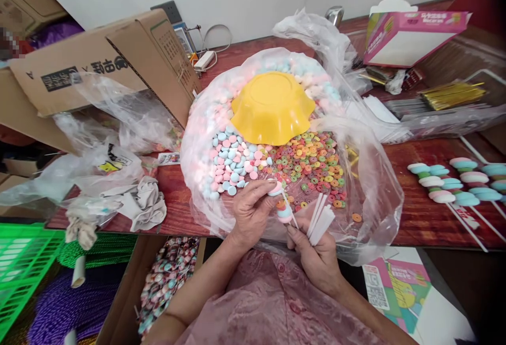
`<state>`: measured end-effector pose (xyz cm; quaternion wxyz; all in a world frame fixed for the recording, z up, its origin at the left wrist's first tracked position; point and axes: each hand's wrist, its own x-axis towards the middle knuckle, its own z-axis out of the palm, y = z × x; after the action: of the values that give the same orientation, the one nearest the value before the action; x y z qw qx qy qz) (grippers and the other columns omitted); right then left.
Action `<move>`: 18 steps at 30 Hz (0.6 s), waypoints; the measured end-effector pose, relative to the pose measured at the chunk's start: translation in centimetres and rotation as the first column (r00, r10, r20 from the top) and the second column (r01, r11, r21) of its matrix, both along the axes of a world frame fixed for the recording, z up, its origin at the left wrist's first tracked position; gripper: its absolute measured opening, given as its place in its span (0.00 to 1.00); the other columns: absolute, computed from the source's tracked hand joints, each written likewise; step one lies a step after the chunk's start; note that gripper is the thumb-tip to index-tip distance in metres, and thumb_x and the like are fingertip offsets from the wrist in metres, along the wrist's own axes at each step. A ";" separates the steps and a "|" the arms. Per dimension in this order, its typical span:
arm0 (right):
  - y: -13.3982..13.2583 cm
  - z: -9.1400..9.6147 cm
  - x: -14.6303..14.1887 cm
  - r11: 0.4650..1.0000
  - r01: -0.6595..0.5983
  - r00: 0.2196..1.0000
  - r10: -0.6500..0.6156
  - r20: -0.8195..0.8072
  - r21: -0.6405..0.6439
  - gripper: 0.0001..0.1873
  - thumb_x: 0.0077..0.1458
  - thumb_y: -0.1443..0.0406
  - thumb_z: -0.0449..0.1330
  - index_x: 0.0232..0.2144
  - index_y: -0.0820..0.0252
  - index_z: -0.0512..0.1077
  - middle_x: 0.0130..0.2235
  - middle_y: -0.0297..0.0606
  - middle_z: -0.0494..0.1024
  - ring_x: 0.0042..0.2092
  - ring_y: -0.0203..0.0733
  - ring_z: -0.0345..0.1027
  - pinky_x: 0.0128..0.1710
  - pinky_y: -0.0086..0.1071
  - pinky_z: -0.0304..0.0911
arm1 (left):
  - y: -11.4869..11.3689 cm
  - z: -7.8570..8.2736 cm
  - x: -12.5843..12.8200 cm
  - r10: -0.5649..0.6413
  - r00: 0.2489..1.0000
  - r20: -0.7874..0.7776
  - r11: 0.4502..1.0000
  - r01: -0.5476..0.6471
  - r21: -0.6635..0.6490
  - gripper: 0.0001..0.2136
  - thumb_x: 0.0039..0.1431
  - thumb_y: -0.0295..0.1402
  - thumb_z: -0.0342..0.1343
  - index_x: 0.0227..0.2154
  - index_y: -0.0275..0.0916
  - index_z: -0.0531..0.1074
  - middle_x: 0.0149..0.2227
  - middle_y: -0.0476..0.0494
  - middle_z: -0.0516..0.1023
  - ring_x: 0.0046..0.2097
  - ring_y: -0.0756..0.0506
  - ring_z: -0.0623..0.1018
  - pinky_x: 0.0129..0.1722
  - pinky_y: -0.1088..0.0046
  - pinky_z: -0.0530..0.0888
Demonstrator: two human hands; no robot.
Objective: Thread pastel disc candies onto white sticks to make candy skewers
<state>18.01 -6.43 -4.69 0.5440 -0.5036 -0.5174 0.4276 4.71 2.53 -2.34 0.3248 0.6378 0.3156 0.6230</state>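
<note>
My left hand (253, 213) pinches a pink-and-white candy (275, 189) at the upper end of a white stick (290, 209). In my right hand (319, 255), the fingers are closed around a bundle of white sticks (321, 219), with the single stick held at thumb and forefinger. Just beside that stick is a stacked candy piece (283, 212), orange on top, then blue and pink; whether it is threaded on a stick I cannot tell. Beyond my hands, domed pink, blue and white candies (233, 160) and small coloured candy rings (310, 163) lie in a clear plastic bag (379, 197).
An upturned yellow bowl (272, 105) sits on the candies. Finished candy skewers (438, 183) lie at right on the red-brown table (415, 224). A cardboard box (95, 66) and crumpled gloves (144, 205) are at left. Gold ties (453, 96) lie at back right.
</note>
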 end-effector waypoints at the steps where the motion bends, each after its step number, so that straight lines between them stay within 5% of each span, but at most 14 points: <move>1: -0.1 -0.1 -0.1 1.000 0.007 1.000 -0.008 -0.024 -0.010 0.11 0.64 0.62 0.55 0.33 0.60 0.74 0.20 0.27 0.65 0.22 0.31 0.55 0.23 0.26 0.53 | -0.1 0.1 0.1 -0.007 0.999 -0.032 1.000 0.008 0.016 0.15 0.56 0.25 0.65 0.44 0.48 0.81 0.41 0.46 0.82 0.42 0.50 0.82 0.43 0.75 0.78; 7: 0.0 -0.4 1.6 0.988 0.145 0.985 -0.149 -0.088 -0.047 0.16 0.62 0.58 0.58 0.24 0.60 0.71 0.21 0.29 0.64 0.22 0.31 0.54 0.22 0.27 0.52 | -1.3 0.9 1.1 -0.204 0.940 -0.273 0.975 0.220 0.027 0.13 0.61 0.29 0.60 0.49 0.42 0.78 0.47 0.40 0.81 0.48 0.46 0.81 0.49 0.69 0.78; 12: 0.4 -1.6 6.7 0.898 0.430 0.902 -0.431 0.009 -0.094 0.13 0.57 0.56 0.63 0.29 0.60 0.74 0.22 0.30 0.67 0.24 0.34 0.58 0.23 0.28 0.54 | 1.8 1.7 3.4 -0.342 0.807 -0.482 0.940 0.295 -0.172 0.15 0.67 0.35 0.52 0.54 0.40 0.73 0.51 0.38 0.80 0.50 0.43 0.79 0.52 0.64 0.76; 14: 0.4 -2.2 8.4 0.877 0.473 0.881 -0.471 0.047 -0.087 0.14 0.57 0.56 0.63 0.28 0.60 0.73 0.22 0.30 0.66 0.24 0.34 0.58 0.24 0.29 0.54 | 3.5 1.5 4.6 -0.354 0.607 -0.711 0.934 0.263 -0.242 0.14 0.67 0.36 0.52 0.50 0.37 0.76 0.45 0.37 0.81 0.47 0.41 0.80 0.51 0.60 0.76; 16: 0.3 -2.6 9.3 0.875 0.480 0.876 -0.474 0.087 -0.062 0.15 0.57 0.55 0.63 0.27 0.60 0.73 0.22 0.30 0.66 0.23 0.34 0.57 0.24 0.29 0.54 | 4.6 0.9 6.0 -0.315 0.326 -0.891 0.944 0.209 -0.257 0.12 0.65 0.35 0.53 0.43 0.34 0.78 0.42 0.36 0.80 0.46 0.39 0.79 0.50 0.57 0.75; 18: 0.3 -2.8 9.5 0.877 0.480 0.870 -0.472 0.139 -0.025 0.16 0.58 0.55 0.62 0.26 0.60 0.72 0.21 0.29 0.66 0.23 0.34 0.57 0.24 0.30 0.55 | 5.0 0.3 7.0 -0.230 0.178 -0.957 0.966 0.161 -0.202 0.10 0.63 0.32 0.54 0.38 0.33 0.79 0.44 0.33 0.78 0.47 0.37 0.78 0.50 0.56 0.75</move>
<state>27.47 -6.10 -7.51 0.5830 -0.6577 -0.3986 0.2621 11.73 7.49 -2.02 0.1478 0.9120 0.3818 0.0270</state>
